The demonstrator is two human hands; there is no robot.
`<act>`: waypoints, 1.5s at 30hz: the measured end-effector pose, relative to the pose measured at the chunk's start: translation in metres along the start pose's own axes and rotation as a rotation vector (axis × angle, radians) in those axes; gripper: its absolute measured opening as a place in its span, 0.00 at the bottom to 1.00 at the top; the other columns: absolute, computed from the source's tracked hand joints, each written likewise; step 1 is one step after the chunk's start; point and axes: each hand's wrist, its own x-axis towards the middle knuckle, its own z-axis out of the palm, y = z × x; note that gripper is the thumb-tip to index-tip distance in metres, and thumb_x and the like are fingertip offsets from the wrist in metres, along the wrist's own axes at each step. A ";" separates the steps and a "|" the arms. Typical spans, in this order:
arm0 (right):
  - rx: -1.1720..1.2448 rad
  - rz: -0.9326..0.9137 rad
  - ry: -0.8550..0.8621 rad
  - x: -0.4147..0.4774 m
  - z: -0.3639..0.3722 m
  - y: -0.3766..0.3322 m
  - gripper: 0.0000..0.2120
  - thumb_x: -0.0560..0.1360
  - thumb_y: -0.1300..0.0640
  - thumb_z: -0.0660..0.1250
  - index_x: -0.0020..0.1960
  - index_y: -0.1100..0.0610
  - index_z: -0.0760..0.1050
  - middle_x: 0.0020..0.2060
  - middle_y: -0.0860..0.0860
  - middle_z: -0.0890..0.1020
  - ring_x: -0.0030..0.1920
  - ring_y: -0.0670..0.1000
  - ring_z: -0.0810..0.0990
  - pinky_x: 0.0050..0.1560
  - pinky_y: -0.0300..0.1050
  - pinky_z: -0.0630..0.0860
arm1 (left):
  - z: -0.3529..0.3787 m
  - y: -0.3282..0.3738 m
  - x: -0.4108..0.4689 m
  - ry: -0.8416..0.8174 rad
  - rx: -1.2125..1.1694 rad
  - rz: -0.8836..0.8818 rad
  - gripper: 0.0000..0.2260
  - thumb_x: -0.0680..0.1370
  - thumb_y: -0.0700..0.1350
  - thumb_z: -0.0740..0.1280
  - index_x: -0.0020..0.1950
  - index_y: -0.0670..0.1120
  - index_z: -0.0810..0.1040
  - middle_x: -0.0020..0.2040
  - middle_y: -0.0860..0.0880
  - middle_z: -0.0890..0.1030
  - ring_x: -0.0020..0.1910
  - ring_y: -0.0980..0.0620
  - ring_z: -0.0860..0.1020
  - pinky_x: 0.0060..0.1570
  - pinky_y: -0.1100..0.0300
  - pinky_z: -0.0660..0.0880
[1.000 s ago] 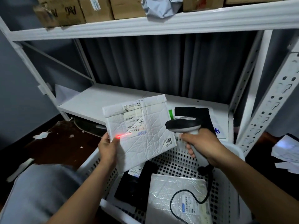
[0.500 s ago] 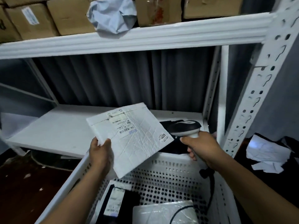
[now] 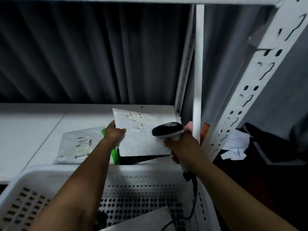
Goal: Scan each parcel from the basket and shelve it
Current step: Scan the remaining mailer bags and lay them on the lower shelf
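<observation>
Shelving step: your left hand (image 3: 115, 133) pinches white padded mailer (image 3: 143, 139) at its left edge, thumb on top. Mailer lies flat over black parcel (image 3: 133, 159) at right end of shelf (image 3: 33, 127); resting or just above, can't tell. Your right hand (image 3: 181, 145) wrapped round barcode scanner (image 3: 166, 130) handle. Mailer looks light, soft, bendy, probably slick; edge pinch should do.
</observation>
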 end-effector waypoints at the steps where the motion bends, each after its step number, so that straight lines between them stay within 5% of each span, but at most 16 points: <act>1: -0.012 -0.009 -0.004 0.001 0.004 0.000 0.11 0.74 0.58 0.69 0.35 0.60 0.72 0.25 0.54 0.74 0.22 0.51 0.73 0.33 0.46 0.70 | 0.000 -0.002 0.004 -0.011 0.004 -0.012 0.25 0.77 0.32 0.67 0.73 0.42 0.66 0.63 0.40 0.78 0.57 0.39 0.79 0.56 0.52 0.76; 4: -0.093 -0.036 -0.027 -0.001 0.011 0.000 0.10 0.74 0.56 0.69 0.38 0.62 0.74 0.27 0.55 0.76 0.23 0.51 0.75 0.33 0.45 0.71 | -0.013 -0.003 0.008 -0.025 -0.020 -0.039 0.33 0.76 0.31 0.67 0.78 0.43 0.57 0.66 0.44 0.72 0.51 0.43 0.79 0.45 0.64 0.78; 7: -0.127 -0.049 -0.078 -0.008 0.020 -0.002 0.09 0.74 0.57 0.69 0.43 0.64 0.77 0.30 0.59 0.78 0.25 0.52 0.76 0.34 0.46 0.73 | -0.036 -0.005 -0.007 -0.009 0.168 0.025 0.28 0.76 0.33 0.69 0.74 0.43 0.66 0.71 0.40 0.69 0.66 0.43 0.72 0.59 0.57 0.71; 15: -0.158 -0.067 -0.270 -0.052 0.056 0.010 0.10 0.74 0.55 0.71 0.43 0.63 0.79 0.31 0.56 0.80 0.31 0.56 0.78 0.40 0.52 0.76 | -0.110 -0.072 -0.131 -0.021 0.456 0.419 0.16 0.76 0.32 0.67 0.63 0.42 0.78 0.61 0.46 0.78 0.60 0.49 0.76 0.61 0.56 0.72; 20: -0.195 0.088 -0.385 -0.086 0.091 0.063 0.10 0.74 0.54 0.71 0.38 0.57 0.76 0.29 0.54 0.78 0.28 0.52 0.78 0.32 0.43 0.74 | -0.141 -0.200 -0.209 0.000 0.532 0.173 0.17 0.75 0.35 0.69 0.64 0.38 0.76 0.60 0.41 0.78 0.59 0.46 0.76 0.60 0.56 0.72; 23: -0.213 0.183 -0.448 -0.103 0.108 0.111 0.11 0.74 0.54 0.71 0.36 0.57 0.75 0.28 0.54 0.77 0.28 0.52 0.77 0.32 0.44 0.72 | -0.150 -0.264 -0.227 -0.228 0.524 -0.196 0.27 0.72 0.41 0.74 0.68 0.36 0.71 0.64 0.40 0.76 0.65 0.42 0.74 0.62 0.55 0.71; 26: -0.212 0.266 -0.464 -0.115 0.117 0.153 0.12 0.74 0.55 0.71 0.33 0.56 0.75 0.25 0.51 0.77 0.26 0.50 0.76 0.30 0.40 0.71 | -0.147 -0.293 -0.213 -0.449 0.759 -0.387 0.32 0.72 0.47 0.75 0.72 0.39 0.68 0.69 0.41 0.73 0.67 0.42 0.72 0.62 0.55 0.71; 33: -0.099 0.501 -0.518 -0.109 0.113 0.211 0.07 0.74 0.57 0.72 0.47 0.60 0.79 0.28 0.54 0.78 0.27 0.50 0.76 0.28 0.40 0.73 | -0.110 -0.340 -0.189 -0.223 0.895 -0.485 0.36 0.73 0.54 0.72 0.75 0.41 0.62 0.72 0.39 0.67 0.71 0.41 0.66 0.67 0.55 0.65; 38: -0.035 0.556 -0.508 -0.100 0.110 0.225 0.09 0.74 0.58 0.72 0.50 0.63 0.79 0.29 0.56 0.78 0.27 0.51 0.75 0.29 0.42 0.72 | -0.095 -0.344 -0.191 0.007 0.592 -0.519 0.33 0.70 0.41 0.77 0.71 0.36 0.66 0.66 0.37 0.73 0.64 0.39 0.73 0.58 0.51 0.73; 40: -0.043 0.549 -0.478 -0.098 0.109 0.219 0.07 0.74 0.58 0.72 0.49 0.61 0.79 0.30 0.57 0.78 0.28 0.51 0.76 0.29 0.42 0.73 | -0.097 -0.334 -0.196 -0.017 0.554 -0.482 0.26 0.71 0.38 0.75 0.67 0.36 0.72 0.61 0.37 0.77 0.57 0.41 0.76 0.49 0.54 0.72; 45: -0.019 0.470 -0.395 -0.099 0.102 0.185 0.08 0.75 0.59 0.71 0.39 0.61 0.77 0.26 0.56 0.76 0.25 0.52 0.74 0.27 0.40 0.71 | -0.117 -0.286 -0.212 -0.133 0.336 -0.301 0.15 0.73 0.31 0.70 0.59 0.39 0.77 0.52 0.39 0.81 0.50 0.42 0.81 0.49 0.52 0.79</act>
